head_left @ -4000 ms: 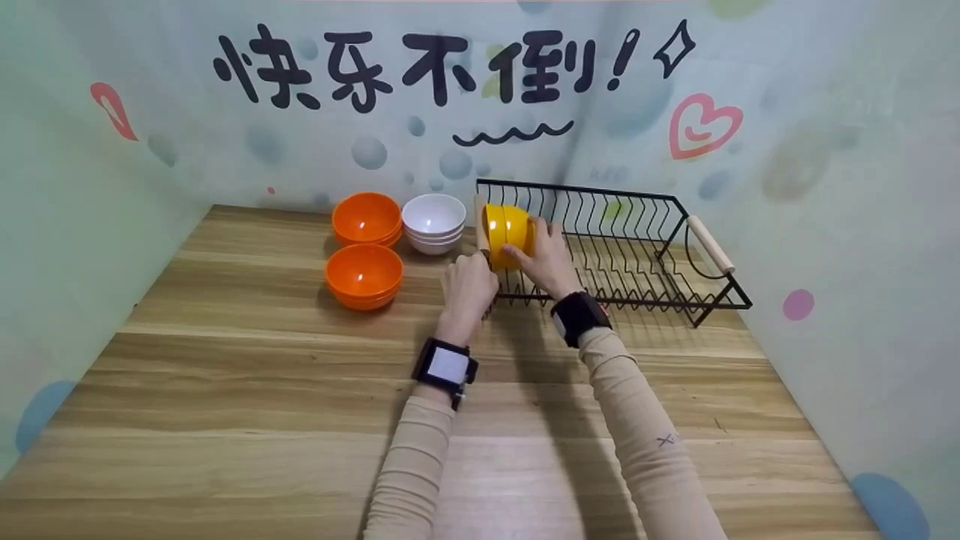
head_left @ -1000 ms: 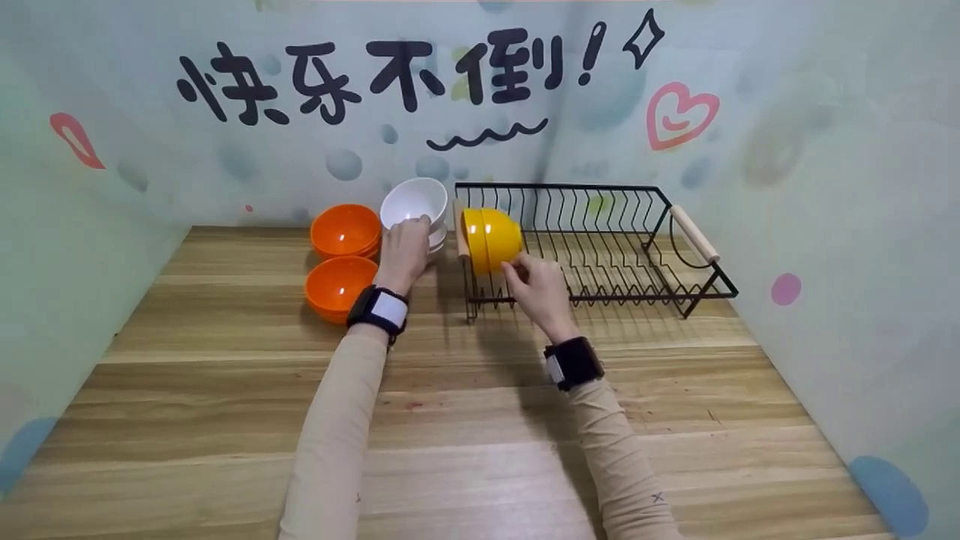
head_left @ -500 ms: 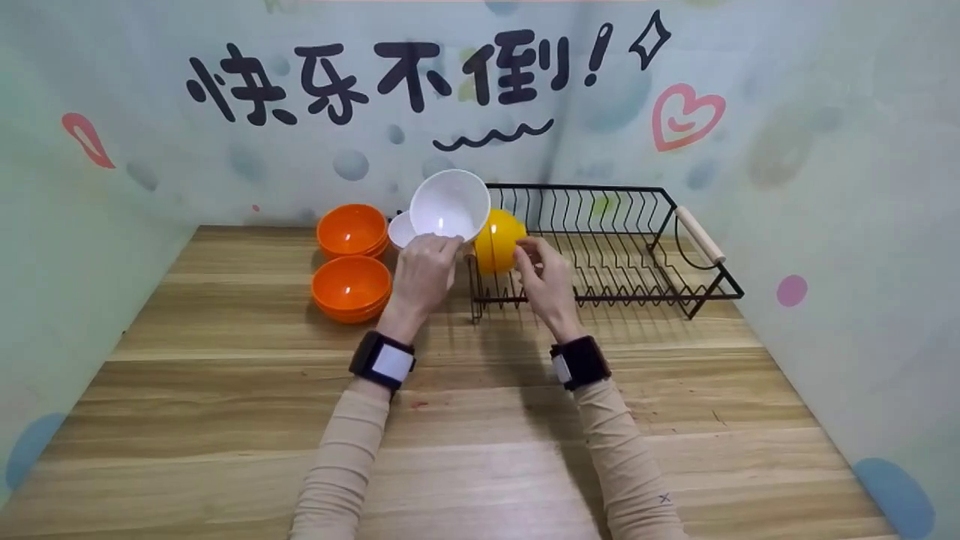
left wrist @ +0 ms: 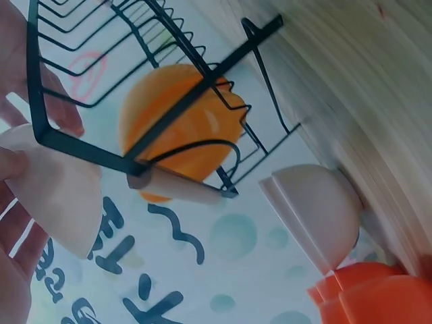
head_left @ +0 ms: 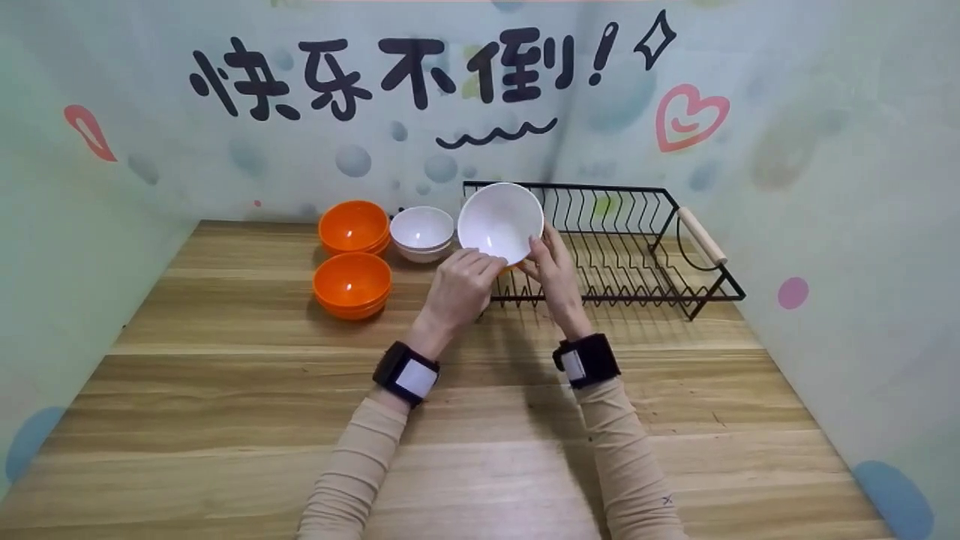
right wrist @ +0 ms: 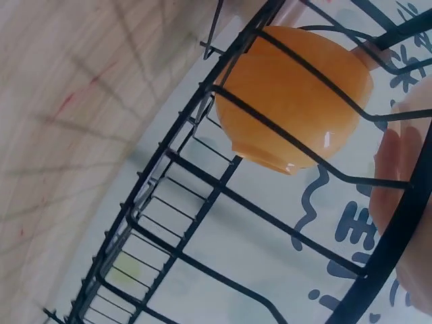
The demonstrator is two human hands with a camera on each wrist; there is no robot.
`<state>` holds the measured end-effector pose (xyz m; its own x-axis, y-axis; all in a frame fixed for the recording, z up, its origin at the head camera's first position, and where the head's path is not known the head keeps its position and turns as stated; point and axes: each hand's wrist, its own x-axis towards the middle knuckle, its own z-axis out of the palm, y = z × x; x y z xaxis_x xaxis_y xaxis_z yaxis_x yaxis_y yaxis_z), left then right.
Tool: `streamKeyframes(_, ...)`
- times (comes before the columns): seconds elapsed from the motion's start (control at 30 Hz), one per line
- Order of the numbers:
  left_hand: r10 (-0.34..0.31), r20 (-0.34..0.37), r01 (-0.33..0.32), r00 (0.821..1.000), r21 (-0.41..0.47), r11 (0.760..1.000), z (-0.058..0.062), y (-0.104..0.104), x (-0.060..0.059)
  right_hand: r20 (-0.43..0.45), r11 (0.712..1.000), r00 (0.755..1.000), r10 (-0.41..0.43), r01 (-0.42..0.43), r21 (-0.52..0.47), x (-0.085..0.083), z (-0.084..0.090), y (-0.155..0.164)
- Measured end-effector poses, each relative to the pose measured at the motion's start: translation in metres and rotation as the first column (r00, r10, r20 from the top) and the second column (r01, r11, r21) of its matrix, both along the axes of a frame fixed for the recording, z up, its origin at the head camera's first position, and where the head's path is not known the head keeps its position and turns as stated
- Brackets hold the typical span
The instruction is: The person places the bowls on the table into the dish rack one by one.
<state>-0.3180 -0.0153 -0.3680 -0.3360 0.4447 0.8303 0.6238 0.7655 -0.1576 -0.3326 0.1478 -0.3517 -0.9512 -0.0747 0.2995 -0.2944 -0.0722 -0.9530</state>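
A white bowl (head_left: 500,223) hangs tilted, its opening toward me, over the left end of the black wire dish rack (head_left: 637,247). My left hand (head_left: 465,279) grips its lower left rim. My right hand (head_left: 551,262) pinches the lower right rim. Behind it, yellow bowls (left wrist: 182,128) stand on edge in the rack; the head view hides them almost fully. The right wrist view shows a yellow bowl (right wrist: 290,101) through the rack wires (right wrist: 202,223). The held white bowl (left wrist: 57,196) appears at the left of the left wrist view.
A stack of white bowls (head_left: 422,232) sits left of the rack on the wooden table (head_left: 480,420). Two stacks of orange bowls (head_left: 354,226) (head_left: 352,283) lie further left. The rack has a wooden handle (head_left: 701,235) at its right end. Papered walls close the back and sides.
My left hand lifted the top white bowl off its stack and carried it right, in front of the yellow bowls. My right hand left the yellow bowl and took the white bowl's rim.
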Motion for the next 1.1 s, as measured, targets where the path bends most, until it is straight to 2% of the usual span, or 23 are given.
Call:
streamKeyframes(0.13, -0.027, -0.008, 0.028, 1.0, 0.024, 0.999, -0.001, 0.004, 0.001, 0.024, 0.996, 0.999, -0.03, 0.032, -0.081, -0.001, 0.0, 0.001)
streamKeyframes(0.33, -0.059, 0.106, 0.051, 0.993, 0.08, 0.995, 0.0, 0.005, 0.001, -0.001, 0.99, 0.996, -0.092, 0.091, -0.107, -0.002, -0.001, 0.0)
streamKeyframes(0.57, -0.058, 0.173, 0.029, 0.983, 0.164, 0.986, -0.002, 0.001, -0.002, -0.008, 0.976, 0.984, -0.179, 0.177, -0.13, -0.003, -0.003, 0.004)
streamKeyframes(0.67, -0.04, 0.249, -0.02, 0.968, 0.235, 0.972, -0.004, -0.001, -0.003, -0.003, 0.97, 0.976, -0.218, 0.216, -0.115, -0.004, -0.003, 0.007)
streamKeyframes(0.73, -0.021, 0.324, -0.073, 0.946, 0.276, 0.958, -0.005, -0.002, -0.004, -0.002, 0.965, 0.972, -0.235, 0.233, -0.122, -0.005, -0.003, 0.008)
streamKeyframes(0.8, 0.007, 0.413, -0.143, 0.911, 0.3, 0.943, -0.007, -0.002, -0.005, -0.005, 0.958, 0.968, -0.252, 0.248, -0.14, -0.006, -0.003, 0.009)
streamKeyframes(0.97, 0.069, 0.609, -0.307, 0.79, 0.297, 0.904, -0.009, -0.002, -0.005, -0.012, 0.936, 0.949, -0.316, 0.31, -0.166, -0.007, -0.003, 0.013)
streamKeyframes(1.03, 0.048, 0.654, -0.329, 0.755, 0.315, 0.89, -0.009, -0.002, -0.005, -0.009, 0.924, 0.937, -0.349, 0.342, -0.169, -0.007, -0.002, 0.015)
streamKeyframes(1.1, -0.001, 0.682, -0.328, 0.731, 0.352, 0.877, -0.008, -0.002, -0.005, -0.014, 0.912, 0.924, -0.382, 0.375, -0.166, -0.007, -0.002, 0.017)
